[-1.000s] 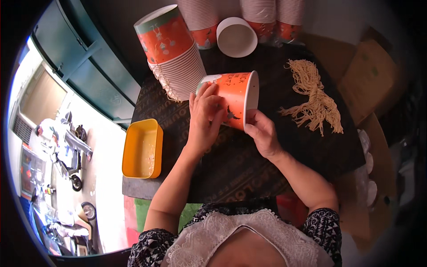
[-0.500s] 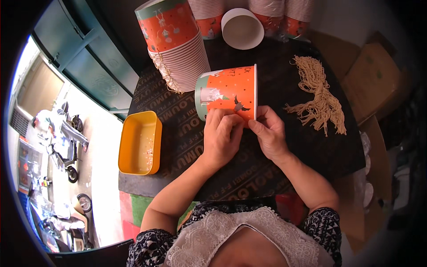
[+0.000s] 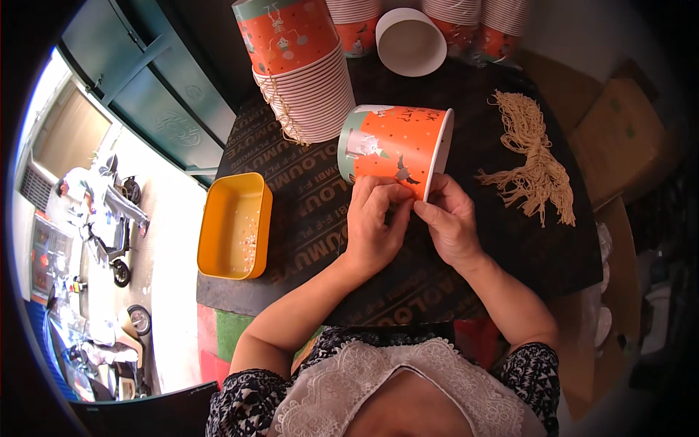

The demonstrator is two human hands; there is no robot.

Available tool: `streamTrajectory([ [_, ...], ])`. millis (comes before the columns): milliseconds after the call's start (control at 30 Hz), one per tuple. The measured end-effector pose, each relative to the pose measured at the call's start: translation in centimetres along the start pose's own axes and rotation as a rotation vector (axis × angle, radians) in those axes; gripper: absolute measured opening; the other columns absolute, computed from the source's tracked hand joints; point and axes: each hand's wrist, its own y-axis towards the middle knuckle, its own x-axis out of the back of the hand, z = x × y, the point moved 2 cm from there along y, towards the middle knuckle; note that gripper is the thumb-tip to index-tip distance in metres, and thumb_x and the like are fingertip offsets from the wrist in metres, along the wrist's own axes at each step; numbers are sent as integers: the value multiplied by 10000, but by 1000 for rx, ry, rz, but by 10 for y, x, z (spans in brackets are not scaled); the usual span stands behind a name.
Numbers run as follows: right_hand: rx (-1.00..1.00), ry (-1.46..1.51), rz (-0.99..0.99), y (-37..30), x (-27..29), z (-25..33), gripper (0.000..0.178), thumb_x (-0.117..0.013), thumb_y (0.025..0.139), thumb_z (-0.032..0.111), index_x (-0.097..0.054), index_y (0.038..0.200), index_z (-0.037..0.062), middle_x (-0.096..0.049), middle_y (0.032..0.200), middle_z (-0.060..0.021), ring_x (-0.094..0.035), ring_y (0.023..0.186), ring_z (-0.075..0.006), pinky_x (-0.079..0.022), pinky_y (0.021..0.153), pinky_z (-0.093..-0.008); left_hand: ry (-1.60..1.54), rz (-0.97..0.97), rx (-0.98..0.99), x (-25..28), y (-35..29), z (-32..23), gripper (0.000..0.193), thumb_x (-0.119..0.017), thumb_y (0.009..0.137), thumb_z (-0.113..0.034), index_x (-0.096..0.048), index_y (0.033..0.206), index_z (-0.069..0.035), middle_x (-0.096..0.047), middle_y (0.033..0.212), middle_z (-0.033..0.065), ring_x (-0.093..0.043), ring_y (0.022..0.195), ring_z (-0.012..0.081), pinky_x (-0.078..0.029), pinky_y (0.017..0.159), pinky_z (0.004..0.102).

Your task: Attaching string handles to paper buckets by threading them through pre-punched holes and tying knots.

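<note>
An orange paper bucket (image 3: 400, 142) with a green base band, a white ghost-like figure and a black bat lies on its side at the middle of the table, its mouth turned right. My right hand (image 3: 453, 224) grips the rim, thumb against the near edge and fingers partly hidden behind it. Close beside it, my left hand (image 3: 375, 224) is closed in a pinch against the bucket's wall near the rim. Whatever those fingertips hold is too small to make out. Right of both hands lies a bundle of tan strings (image 3: 535, 156), gathered at its middle.
Behind the bucket, a tall stack of nested paper buckets (image 3: 313, 98) has strings hanging down its side. More stacks (image 3: 451, 22) and a single white-lined bucket (image 3: 411, 44) stand at the back. A yellow plastic tub (image 3: 212, 233) with small pale bits sits at left.
The bucket's mouth has turned slightly away from me. Both hands keep their places at its rim. The whole view has shifted a little.
</note>
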Motion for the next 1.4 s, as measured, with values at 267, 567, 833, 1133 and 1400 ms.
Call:
streamTrajectory([
  [267, -19, -71, 11, 1, 7, -2, 114, -627, 867, 17, -585, 973, 20, -586, 946, 11, -539, 877, -54, -450, 812, -214, 30, 12, -4, -2, -1, 1, 270, -684, 711, 119, -578, 912, -26, -575, 905, 108, -567, 823, 252, -474, 715, 310],
  [567, 14, -138, -38, 0, 4, -2, 106, -622, 864, -8, -593, 964, 15, -587, 917, 21, -533, 828, -40, -450, 768, -198, 1, 16, 62, -4, -4, 4, 260, -684, 731, 110, -574, 923, -26, -583, 920, 117, -584, 844, 254, -489, 737, 309],
  [833, 65, -260, -72, 1, 8, -4, 72, -608, 861, -33, -603, 908, 21, -561, 875, 46, -504, 759, -17, -430, 687, -179, 26, 28, 34, -7, -6, 9, 247, -683, 742, 105, -572, 923, -20, -584, 927, 119, -586, 845, 255, -493, 740, 311],
  [1133, 116, -312, -102, -1, 3, -13, 143, -600, 844, -82, -571, 934, 26, -525, 879, 44, -493, 755, -22, -425, 673, -178, -1, 36, 107, -4, -5, 6, 218, -681, 752, 90, -571, 916, -3, -578, 926, 133, -585, 848, 264, -493, 742, 316],
  [1400, 257, -509, -108, -1, 6, -20, 149, -607, 823, -100, -536, 886, 15, -511, 854, 1, -500, 719, -52, -436, 623, -201, 56, 32, 72, -5, -6, 9, 185, -679, 759, 74, -573, 893, 0, -585, 915, 133, -591, 838, 265, -495, 737, 316],
])
